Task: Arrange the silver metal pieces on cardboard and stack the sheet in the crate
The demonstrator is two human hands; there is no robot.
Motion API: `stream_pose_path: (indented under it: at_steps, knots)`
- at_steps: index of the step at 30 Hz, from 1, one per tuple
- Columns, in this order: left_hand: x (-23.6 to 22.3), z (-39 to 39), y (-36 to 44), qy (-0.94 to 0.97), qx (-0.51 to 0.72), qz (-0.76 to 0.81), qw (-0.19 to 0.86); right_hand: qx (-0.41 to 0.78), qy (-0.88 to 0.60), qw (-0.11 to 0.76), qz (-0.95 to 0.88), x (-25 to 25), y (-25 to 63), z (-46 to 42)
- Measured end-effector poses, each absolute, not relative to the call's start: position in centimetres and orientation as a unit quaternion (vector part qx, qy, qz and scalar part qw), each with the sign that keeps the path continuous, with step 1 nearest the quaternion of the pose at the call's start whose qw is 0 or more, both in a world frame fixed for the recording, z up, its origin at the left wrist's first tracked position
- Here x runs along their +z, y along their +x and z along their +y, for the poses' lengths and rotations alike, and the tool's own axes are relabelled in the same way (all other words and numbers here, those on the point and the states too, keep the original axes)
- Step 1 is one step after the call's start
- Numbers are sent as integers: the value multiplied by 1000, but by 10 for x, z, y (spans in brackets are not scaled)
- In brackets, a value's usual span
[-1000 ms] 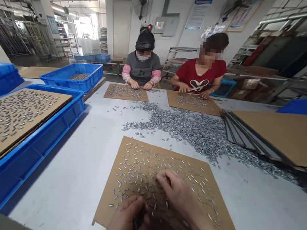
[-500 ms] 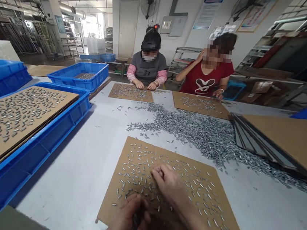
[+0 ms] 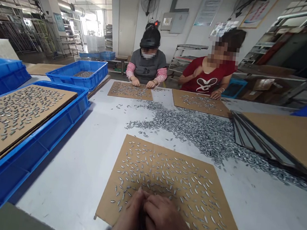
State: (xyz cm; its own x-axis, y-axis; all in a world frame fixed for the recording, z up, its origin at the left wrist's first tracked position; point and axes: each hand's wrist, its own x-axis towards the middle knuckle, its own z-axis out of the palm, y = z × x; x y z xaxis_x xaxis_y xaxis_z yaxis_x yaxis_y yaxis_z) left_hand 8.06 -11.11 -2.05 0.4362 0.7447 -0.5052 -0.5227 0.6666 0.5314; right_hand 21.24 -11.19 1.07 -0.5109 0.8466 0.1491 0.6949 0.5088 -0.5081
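Note:
A brown cardboard sheet (image 3: 149, 155) lies on the grey table in front of me, dotted with several small silver metal pins (image 3: 164, 171). My left hand (image 3: 126, 220) and my right hand (image 3: 166, 224) meet at the near edge of the sheet, fingers curled and pressed together over pins I cannot make out between them. A long heap of loose metal pins (image 3: 203, 131) stretches across the table beyond the sheet.
A blue crate (image 3: 38, 143) at the left holds a cardboard sheet covered in pins; more blue crates (image 3: 78, 74) stand behind it. A stack of cardboard sheets (image 3: 285, 140) lies at the right. Two people (image 3: 148, 63) sit opposite with their own sheets (image 3: 130, 90).
My right hand has drawn back from the middle of the sheet to join my left hand at the near edge. The person in red lowered a hand from the head.

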Motion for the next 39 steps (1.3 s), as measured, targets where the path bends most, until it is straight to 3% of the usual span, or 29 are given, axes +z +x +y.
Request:
stream_pose_path:
  at_steps: [7, 14, 23, 29, 39]
  knots:
    - [-18, -109, 66, 189, 453, 378, 785, 233, -514, 227, -793, 13, 205, -95]
    - [-13, -108, 57, 189, 422, 349, 815, 271, -525, 280, -757, 10, 211, -95]
    - [-16, -107, 61, 198, 404, 359, 818, 477, -553, 288, -620, 18, 222, -98]
    - [-11, -108, 60, 196, 393, 369, 819, 315, -652, 276, -632, -2, 248, -37]
    - [-41, -109, 54, 191, 412, 351, 819, 223, -614, 169, -738, -45, 236, 9]
